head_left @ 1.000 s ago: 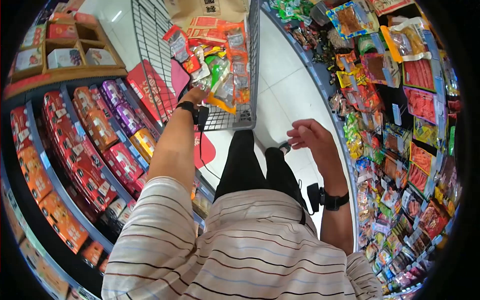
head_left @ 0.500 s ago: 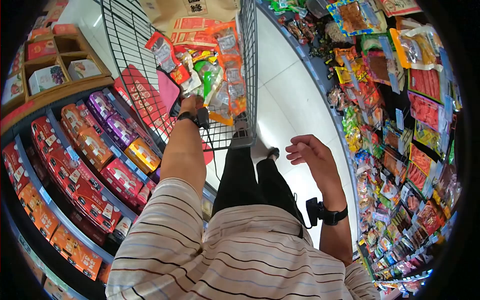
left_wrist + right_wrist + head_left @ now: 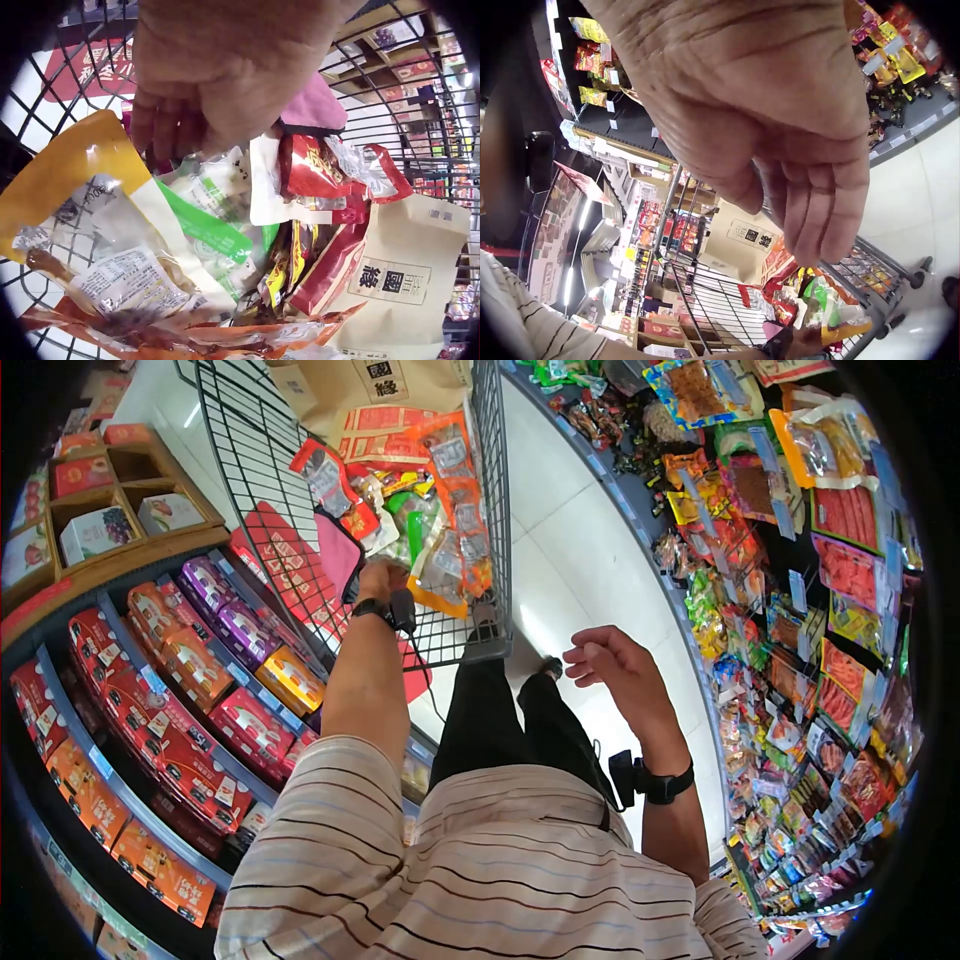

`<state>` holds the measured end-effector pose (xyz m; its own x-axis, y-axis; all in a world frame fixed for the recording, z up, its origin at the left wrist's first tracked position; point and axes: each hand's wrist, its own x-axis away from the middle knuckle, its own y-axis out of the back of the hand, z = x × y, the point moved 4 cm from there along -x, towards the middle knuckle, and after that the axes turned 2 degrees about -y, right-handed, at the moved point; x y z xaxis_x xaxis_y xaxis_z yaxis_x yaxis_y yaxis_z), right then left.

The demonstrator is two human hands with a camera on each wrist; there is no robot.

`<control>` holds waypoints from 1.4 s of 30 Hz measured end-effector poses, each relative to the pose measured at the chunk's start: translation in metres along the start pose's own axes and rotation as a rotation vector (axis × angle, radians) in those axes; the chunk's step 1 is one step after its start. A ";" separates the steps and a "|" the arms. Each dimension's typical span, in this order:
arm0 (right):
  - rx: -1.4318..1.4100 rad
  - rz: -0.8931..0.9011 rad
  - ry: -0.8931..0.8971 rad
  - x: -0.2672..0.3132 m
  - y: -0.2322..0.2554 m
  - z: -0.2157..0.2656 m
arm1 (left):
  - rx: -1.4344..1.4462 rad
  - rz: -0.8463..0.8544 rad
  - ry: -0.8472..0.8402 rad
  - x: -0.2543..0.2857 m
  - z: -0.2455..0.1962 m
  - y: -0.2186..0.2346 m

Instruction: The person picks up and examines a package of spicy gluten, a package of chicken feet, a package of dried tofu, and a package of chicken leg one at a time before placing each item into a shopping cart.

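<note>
A black wire shopping cart stands in front of me, filled with several snack packets and a brown paper bag. My left hand grips the cart's near rim beside a pink flap. In the left wrist view its fingers curl down above a yellow-edged packet and the paper bag. My right hand hangs in the air right of the cart, fingers loosely bent, holding nothing. The right wrist view shows those fingers empty above the cart.
Shelves of red, orange and purple boxes run close along the left. Racks of hanging snack packets line the right. A white tiled aisle lies between them. A wooden crate display sits at the far left.
The cart and my left hand have shifted a little left as I walk down the aisle. My right hand has dropped slightly, still holding nothing.
</note>
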<state>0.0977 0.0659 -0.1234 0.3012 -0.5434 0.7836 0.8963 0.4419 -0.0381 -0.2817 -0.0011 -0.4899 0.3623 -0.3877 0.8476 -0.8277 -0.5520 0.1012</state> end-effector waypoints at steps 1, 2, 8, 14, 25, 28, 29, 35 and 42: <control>-0.002 0.001 0.013 0.002 0.000 0.003 | -0.061 0.036 0.001 0.001 -0.001 0.003; -0.005 0.002 0.026 0.004 -0.001 0.006 | -0.076 0.033 -0.010 0.003 -0.003 0.008; 0.001 0.009 0.122 0.017 0.004 0.017 | 0.087 0.133 0.012 0.063 -0.026 0.012; 0.020 0.083 0.231 0.024 0.006 0.017 | 0.009 0.056 -0.163 0.182 -0.085 0.032; -0.012 0.097 0.518 0.078 0.028 0.044 | 0.315 0.435 -0.686 0.415 -0.171 -0.043; -0.042 0.035 0.599 0.103 0.053 0.044 | 0.353 0.585 -0.771 0.453 -0.175 -0.083; -0.062 0.007 0.615 0.110 0.064 0.042 | 0.321 0.592 -0.760 0.470 -0.175 -0.095; -0.246 -0.049 0.684 0.164 0.130 0.023 | 0.233 0.790 -0.834 0.500 -0.167 -0.164; -0.427 -0.097 0.818 0.234 0.188 0.004 | 0.264 1.004 -0.795 0.540 -0.153 -0.247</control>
<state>0.3348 0.0249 0.0554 0.2088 -0.9706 0.1199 0.9244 0.1559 -0.3480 0.0533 0.0389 0.0223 -0.1321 -0.9898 -0.0537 -0.8076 0.1389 -0.5731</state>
